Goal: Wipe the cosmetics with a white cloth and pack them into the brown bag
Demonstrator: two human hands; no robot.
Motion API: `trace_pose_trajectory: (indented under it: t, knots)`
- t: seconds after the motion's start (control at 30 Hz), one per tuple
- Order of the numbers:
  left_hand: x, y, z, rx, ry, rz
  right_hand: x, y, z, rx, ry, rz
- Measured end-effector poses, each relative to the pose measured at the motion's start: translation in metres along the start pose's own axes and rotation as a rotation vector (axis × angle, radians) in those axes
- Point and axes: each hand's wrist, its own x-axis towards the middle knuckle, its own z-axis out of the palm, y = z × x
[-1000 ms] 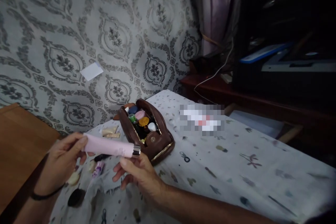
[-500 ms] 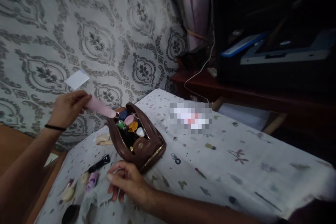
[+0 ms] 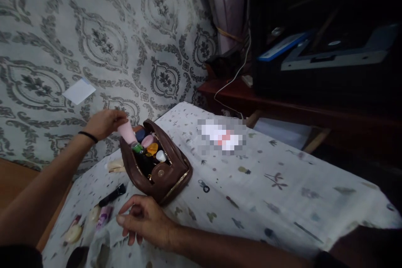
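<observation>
A brown zippered bag point(image 3: 176, 167) stands unzipped on the patterned cloth, with several bottles and jars inside, among them a green-capped bottle point(image 3: 137, 148), an orange item point(image 3: 152, 149) and a white cap point(image 3: 161, 156). My left hand point(image 3: 106, 124) grips a pink tube point(image 3: 127, 132) by its upper end; the tube's lower end is in the left part of the bag opening. In front of the bag, my right hand point(image 3: 147, 222) hovers over the cloth, fingers apart and curved, holding nothing.
A black tube point(image 3: 112, 195), a purple-and-white bottle point(image 3: 104, 217), cream-coloured items point(image 3: 73, 233) and a dark round object point(image 3: 77, 257) lie at the lower left. A beige tube point(image 3: 115, 165) is left of the bag. Behind is a patterned wall; a dark red shelf point(image 3: 226, 94) stands right.
My left hand has moved right and the pink tube has swung from slanted to steeper, its lower end now in the bag. My right hand stays open near the bag's front.
</observation>
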Motion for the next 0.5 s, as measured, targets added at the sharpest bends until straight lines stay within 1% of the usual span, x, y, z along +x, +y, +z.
trace_pose_trajectory:
  t: [0.07, 0.2, 0.27, 0.37, 0.5]
  knots:
    - [-0.002, 0.001, 0.011, 0.018, -0.005, 0.022, 0.0, 0.0, 0.0, -0.008, -0.001, 0.003]
    - [-0.007, 0.001, 0.037, -0.09, -0.135, 0.07, 0.0, 0.001, -0.001, -0.026, 0.007, 0.024]
    - [-0.006, 0.001, 0.047, -0.142, -0.17, 0.103, 0.0, 0.002, -0.001, -0.037, 0.012, 0.035]
    - [-0.001, -0.001, 0.052, -0.165, -0.214, 0.157, 0.0, 0.003, -0.002, -0.049, 0.011, 0.034]
    - [0.004, -0.004, 0.049, -0.134, -0.242, 0.201, 0.002, 0.007, -0.005, -0.067, 0.003, 0.011]
